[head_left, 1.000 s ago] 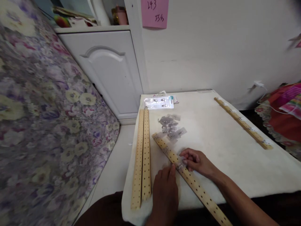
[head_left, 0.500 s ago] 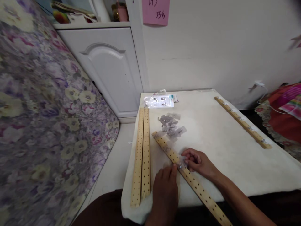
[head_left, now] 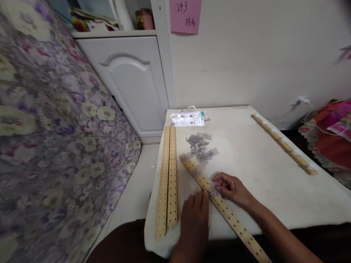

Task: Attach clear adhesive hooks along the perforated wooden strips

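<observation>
A perforated wooden strip point(head_left: 227, 212) lies slantwise on the table, running down past the near edge. My left hand point(head_left: 194, 219) is at its left side, fingers bent together and a fingertip against the strip near its middle. My right hand point(head_left: 231, 188) is on the other side, thumb and forefinger pinched on the clear backing of an adhesive hook point(head_left: 213, 192) that lies across the strip. Farther up the same strip sit more clear-backed hooks, one of them a metal hook point(head_left: 195, 173). What exactly is between the right fingertips is partly hidden.
Loose clear hooks point(head_left: 201, 148) are heaped beyond the strip. Two perforated strips point(head_left: 172, 179) lie side by side at left. A blister pack point(head_left: 186, 119) stands at the back. Along the right edge lies a strip with hooks point(head_left: 283, 143). A floral curtain point(head_left: 68, 128) hangs at left.
The camera view has shifted slightly, moving the scene a little right and down. Both hands keep nearly the same places at the strip and the hook.
</observation>
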Action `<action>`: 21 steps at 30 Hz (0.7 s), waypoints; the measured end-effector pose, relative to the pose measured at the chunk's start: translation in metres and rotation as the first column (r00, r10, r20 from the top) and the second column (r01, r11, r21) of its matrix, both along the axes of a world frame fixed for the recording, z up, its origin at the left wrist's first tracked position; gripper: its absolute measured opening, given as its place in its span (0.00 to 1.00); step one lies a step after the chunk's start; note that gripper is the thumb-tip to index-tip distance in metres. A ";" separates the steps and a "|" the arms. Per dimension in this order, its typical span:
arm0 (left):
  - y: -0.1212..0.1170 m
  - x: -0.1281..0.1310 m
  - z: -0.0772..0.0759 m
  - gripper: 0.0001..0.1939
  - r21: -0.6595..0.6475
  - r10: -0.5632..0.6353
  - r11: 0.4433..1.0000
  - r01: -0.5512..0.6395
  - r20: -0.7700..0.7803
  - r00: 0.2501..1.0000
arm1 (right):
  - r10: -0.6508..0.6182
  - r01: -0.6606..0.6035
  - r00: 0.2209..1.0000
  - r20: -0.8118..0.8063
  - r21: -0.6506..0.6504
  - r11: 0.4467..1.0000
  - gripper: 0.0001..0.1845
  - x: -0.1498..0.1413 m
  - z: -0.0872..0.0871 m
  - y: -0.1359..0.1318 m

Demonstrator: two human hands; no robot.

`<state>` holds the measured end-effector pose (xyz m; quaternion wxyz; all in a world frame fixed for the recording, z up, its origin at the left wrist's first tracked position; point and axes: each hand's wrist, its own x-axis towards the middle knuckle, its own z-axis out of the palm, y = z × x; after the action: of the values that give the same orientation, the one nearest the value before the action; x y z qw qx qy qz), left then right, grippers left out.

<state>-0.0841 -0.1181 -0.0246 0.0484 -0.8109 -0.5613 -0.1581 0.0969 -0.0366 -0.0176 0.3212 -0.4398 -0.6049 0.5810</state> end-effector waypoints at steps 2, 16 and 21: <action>0.000 0.000 0.000 0.24 -0.018 0.005 1.000 -0.005 0.011 1.000 | -0.003 0.003 1.000 0.000 0.012 1.000 0.10 0.000 0.000 0.000; 0.002 -0.004 0.006 0.22 -0.029 -0.021 0.999 0.026 0.156 0.988 | -0.127 0.127 0.992 -0.013 0.012 0.992 0.18 0.010 0.001 -0.005; 0.002 -0.006 0.005 0.22 -0.036 -0.027 0.999 0.034 0.187 0.982 | -0.152 0.152 0.988 -0.020 0.022 0.988 0.17 0.011 -0.001 -0.007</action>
<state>-0.0897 -0.1162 -0.0193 -0.0229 -0.8019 -0.5538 -0.2231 0.1082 -0.0435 -0.0186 0.3749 -0.4756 -0.5734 0.5518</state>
